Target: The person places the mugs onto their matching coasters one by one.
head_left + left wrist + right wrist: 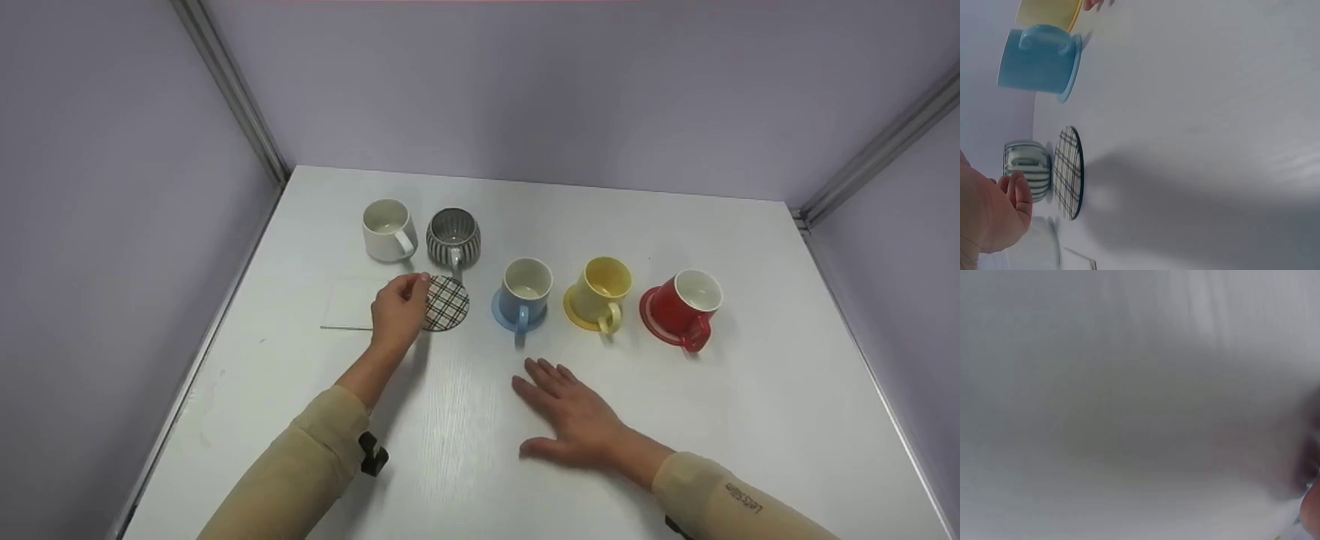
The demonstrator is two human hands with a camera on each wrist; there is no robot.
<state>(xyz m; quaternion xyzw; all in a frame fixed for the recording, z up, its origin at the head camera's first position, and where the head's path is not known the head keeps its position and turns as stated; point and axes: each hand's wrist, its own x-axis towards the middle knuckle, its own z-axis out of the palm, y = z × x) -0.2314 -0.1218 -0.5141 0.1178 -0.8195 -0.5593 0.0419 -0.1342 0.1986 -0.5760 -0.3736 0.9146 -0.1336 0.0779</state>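
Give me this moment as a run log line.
left hand: curled near plaid coaster | right hand: spread | blue mug, yellow mug, red mug: on matching coasters | striped mug: behind plaid coaster

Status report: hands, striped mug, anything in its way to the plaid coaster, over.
Left hand curled near striped mug, contact unclear. Right hand spread, holding nothing. Striped mug upright behind plaid coaster. No obstruction visible between them.

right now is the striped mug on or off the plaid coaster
Off: the striped mug stands on the table, just behind the plaid coaster.
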